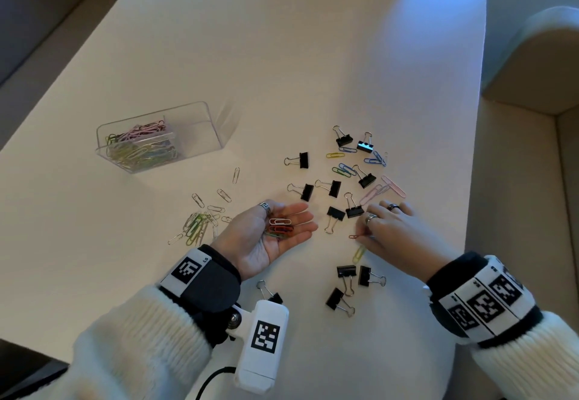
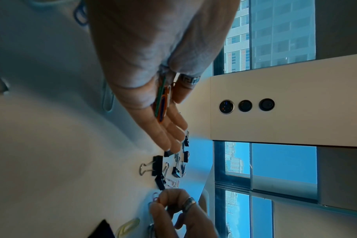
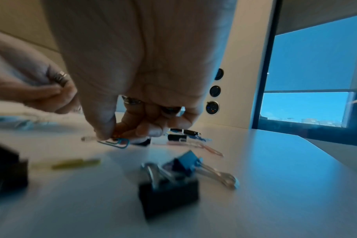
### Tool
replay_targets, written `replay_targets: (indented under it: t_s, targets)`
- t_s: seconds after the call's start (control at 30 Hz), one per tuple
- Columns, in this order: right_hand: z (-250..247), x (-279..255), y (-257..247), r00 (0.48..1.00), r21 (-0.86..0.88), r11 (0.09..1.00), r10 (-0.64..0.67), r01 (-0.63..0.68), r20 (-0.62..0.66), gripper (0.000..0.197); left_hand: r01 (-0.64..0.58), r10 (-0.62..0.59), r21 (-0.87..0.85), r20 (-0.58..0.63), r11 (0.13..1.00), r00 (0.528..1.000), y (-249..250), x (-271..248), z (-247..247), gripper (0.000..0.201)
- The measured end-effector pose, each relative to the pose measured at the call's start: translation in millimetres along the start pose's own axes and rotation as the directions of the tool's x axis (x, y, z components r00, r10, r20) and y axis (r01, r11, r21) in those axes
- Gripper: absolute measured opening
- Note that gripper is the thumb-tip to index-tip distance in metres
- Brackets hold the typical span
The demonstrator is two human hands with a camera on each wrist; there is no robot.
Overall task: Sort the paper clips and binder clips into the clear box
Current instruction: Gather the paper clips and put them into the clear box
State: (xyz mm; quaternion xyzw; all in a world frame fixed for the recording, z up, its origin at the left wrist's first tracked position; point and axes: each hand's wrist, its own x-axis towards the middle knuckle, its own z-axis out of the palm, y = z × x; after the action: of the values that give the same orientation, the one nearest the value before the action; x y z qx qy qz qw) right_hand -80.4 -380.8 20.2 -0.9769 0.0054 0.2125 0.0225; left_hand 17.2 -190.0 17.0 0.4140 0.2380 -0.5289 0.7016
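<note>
A clear plastic box (image 1: 163,136), partly filled with paper clips, is set left. The left hand (image 1: 272,233) is cupped flat, collecting coloured clips (image 1: 279,228); a red paper clip (image 1: 354,236) is pinched by the right hand (image 1: 394,230).

The tabletop (image 1: 282,39) is a plain white rectangular surface. Bluish daylight falls along its right edge. Upholstered beige seating (image 1: 532,64) stands to the right of it. A white wall panel (image 2: 285,103) carries three round fittings (image 2: 246,105) in a row. Tall windows (image 2: 279,32) beside the panel show high-rise buildings (image 2: 234,159) and blue sky.
</note>
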Motion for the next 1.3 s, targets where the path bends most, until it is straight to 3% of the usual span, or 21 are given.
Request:
replay_targets:
  t_s: [0.07,0.17,0.23,0.37,0.47,0.53,0.63,0.73,0.83,1.1,1.3]
  targets:
    - [-11,0,-3,0.999,0.077,0.997,-0.005,0.009,-0.051,0.027,-0.015,0.015,-0.005,0.006,1.000,1.000,4,-2,-5,0.047]
    - [-30,8,-21,0.972,0.226,0.971,-0.030,0.084,-0.234,0.024,-0.023,0.024,-0.032,0.017,0.999,1.000,10,-7,-12,0.047]
    - [-41,19,-44,0.934,0.260,0.952,-0.065,0.164,-0.351,0.028,-0.032,0.034,-0.044,0.041,0.999,0.999,15,-12,-16,0.044]
    - [-53,40,-97,0.883,0.255,0.929,-0.132,0.269,-0.450,0.030,-0.101,0.110,-0.094,0.091,0.990,0.990,27,-28,-23,0.046]
    - [-69,57,-117,0.837,0.364,0.884,-0.053,0.293,-0.545,0.031,-0.155,0.167,-0.140,0.077,0.978,0.983,45,-40,-39,0.035]
    - [-80,72,-123,0.811,0.464,0.832,0.028,0.305,-0.584,0.029,-0.206,0.213,-0.176,0.021,0.963,0.977,62,-48,-54,0.038]
    - [-92,105,-130,0.866,0.566,0.785,0.077,0.253,-0.495,0.036,-0.310,0.306,-0.242,-0.052,0.920,0.950,94,-61,-76,0.047]
    - [-100,135,-139,0.939,0.511,0.840,0.005,0.182,-0.344,0.063,-0.395,0.383,-0.287,-0.100,0.873,0.918,128,-72,-92,0.037]
    - [-106,154,-150,0.957,0.433,0.885,-0.046,0.172,-0.286,0.074,-0.396,0.389,-0.309,-0.089,0.865,0.917,150,-78,-94,0.035]
    - [-106,171,-162,0.943,0.275,0.949,-0.061,0.157,-0.327,0.054,-0.355,0.353,-0.262,-0.054,0.897,0.934,172,-85,-92,0.034]
    - [-107,174,-159,0.926,0.227,0.958,-0.080,0.173,-0.368,0.047,-0.291,0.301,-0.294,-0.012,0.910,0.954,182,-91,-91,0.046]
